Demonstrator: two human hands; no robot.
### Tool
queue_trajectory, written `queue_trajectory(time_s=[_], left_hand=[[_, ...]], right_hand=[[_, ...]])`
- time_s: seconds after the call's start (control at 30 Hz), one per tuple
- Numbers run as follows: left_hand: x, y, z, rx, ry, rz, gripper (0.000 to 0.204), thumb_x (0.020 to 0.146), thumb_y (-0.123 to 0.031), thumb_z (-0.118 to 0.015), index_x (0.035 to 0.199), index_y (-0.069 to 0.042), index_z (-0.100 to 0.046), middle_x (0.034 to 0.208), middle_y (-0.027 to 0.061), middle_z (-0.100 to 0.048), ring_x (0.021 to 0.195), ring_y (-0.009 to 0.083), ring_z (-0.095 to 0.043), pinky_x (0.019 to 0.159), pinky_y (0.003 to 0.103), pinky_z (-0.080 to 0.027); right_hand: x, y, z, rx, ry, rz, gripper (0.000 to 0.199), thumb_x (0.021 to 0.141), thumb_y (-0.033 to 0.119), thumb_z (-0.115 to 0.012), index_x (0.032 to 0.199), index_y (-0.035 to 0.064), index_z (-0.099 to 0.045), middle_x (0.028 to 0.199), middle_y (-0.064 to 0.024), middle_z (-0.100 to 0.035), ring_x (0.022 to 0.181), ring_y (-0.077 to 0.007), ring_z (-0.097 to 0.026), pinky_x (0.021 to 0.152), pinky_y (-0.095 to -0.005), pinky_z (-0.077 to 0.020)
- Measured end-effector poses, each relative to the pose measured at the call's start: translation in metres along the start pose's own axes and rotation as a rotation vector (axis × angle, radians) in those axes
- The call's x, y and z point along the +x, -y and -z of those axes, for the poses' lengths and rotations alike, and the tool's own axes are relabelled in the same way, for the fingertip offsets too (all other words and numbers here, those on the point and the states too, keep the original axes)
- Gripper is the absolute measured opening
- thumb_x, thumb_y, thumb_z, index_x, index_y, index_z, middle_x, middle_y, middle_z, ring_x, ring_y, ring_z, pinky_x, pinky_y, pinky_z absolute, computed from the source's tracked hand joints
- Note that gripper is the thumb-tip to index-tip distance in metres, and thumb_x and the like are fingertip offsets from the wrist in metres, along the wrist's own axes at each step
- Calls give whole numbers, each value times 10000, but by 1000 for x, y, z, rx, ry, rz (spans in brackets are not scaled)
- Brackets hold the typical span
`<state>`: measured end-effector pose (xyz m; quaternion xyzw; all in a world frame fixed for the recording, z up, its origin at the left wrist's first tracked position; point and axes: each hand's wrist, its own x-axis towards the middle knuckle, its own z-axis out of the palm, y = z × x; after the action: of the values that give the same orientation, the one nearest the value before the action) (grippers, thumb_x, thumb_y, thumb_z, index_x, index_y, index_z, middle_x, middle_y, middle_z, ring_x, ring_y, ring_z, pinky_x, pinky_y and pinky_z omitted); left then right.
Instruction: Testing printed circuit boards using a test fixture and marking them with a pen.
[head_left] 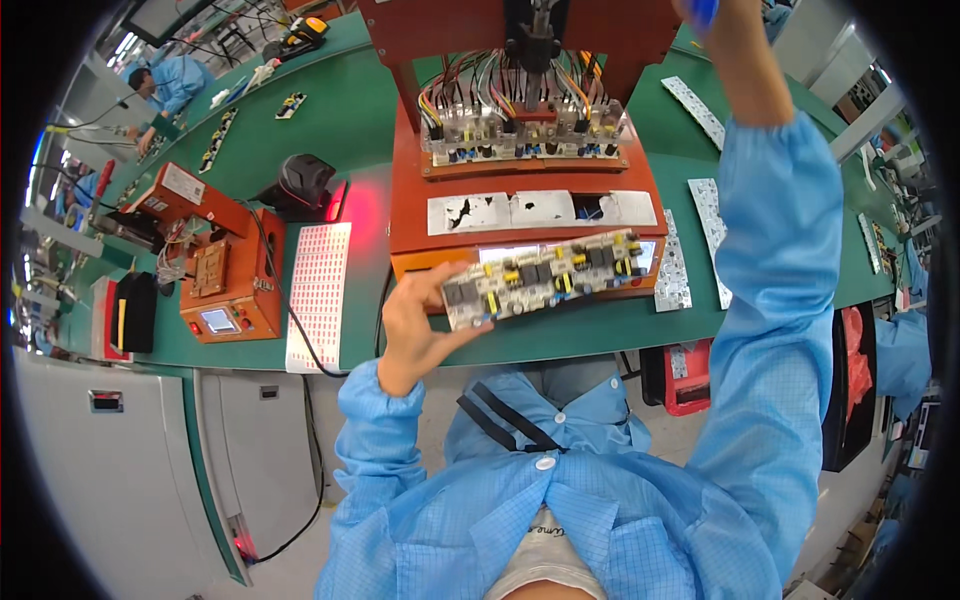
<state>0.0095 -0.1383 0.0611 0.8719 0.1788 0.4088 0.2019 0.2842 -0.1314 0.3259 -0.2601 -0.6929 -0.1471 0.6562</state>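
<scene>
Left hand [415, 335] grips a long circuit board [545, 278], crowded with yellow and black parts, tilted above the green desk [560, 340]. Right hand [715, 15] is up at the top edge, its grip unreadable.

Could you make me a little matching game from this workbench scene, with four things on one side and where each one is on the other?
Things:
1. circuit board
2. barcode scanner
3. sheet of small labels
4. right hand

Places:
A. lying flat on the green bench, between the small orange box and the big orange fixture
B. raised at the top edge of the picture
C. held in the left hand
D. standing behind the label sheet, a red glow beside it

Pairs: 1-C, 2-D, 3-A, 4-B
</scene>
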Motion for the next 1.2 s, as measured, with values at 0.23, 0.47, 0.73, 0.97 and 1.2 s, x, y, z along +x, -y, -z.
queue_trajectory(time_s=[0.23,0.47,0.73,0.97,1.2], left_hand=[[-57,15,-9,-166,85,90,695,564,-222,-908,881,-114,-299,1109,175,-656,1011,288,-625,768,303,-479],[-74,24,-17,-122,118,159,642,550,-226,-887,880,-65,-361,1126,100,-660,897,274,-581,769,331,-456],[-73,22,-12,-171,218,327,684,516,-100,-870,1072,-36,-477,1080,105,-583,970,294,-513,868,369,-433],[-79,26,-10,-207,173,412,621,519,-100,-859,1020,-33,-498,1000,130,-591,972,319,-565,826,379,-470],[-78,26,-14,-259,150,414,590,520,-99,-852,1006,-41,-522,975,120,-597,988,337,-566,855,385,-465]], right_hand=[[-63,24,1,-438,287,293,362,735,-58,-690,712,60,-349,907,-184,-648,796,-227,-648,690,-296,-516],[-127,23,12,-534,195,205,217,985,240,-445,931,30,-447,816,-154,-661,667,-177,-599,656,-280,-466],[-292,95,-76,418,745,-1146,235,870,234,-618,818,33,-508,625,-62,-541,578,-107,-509,535,-281,-397],[-299,81,-99,335,890,-888,177,800,117,-636,718,32,-505,545,-62,-473,486,-155,-480,490,-276,-385],[-314,84,-113,322,855,-805,153,768,89,-616,683,30,-503,546,-80,-477,467,-190,-471,471,-290,-386]])
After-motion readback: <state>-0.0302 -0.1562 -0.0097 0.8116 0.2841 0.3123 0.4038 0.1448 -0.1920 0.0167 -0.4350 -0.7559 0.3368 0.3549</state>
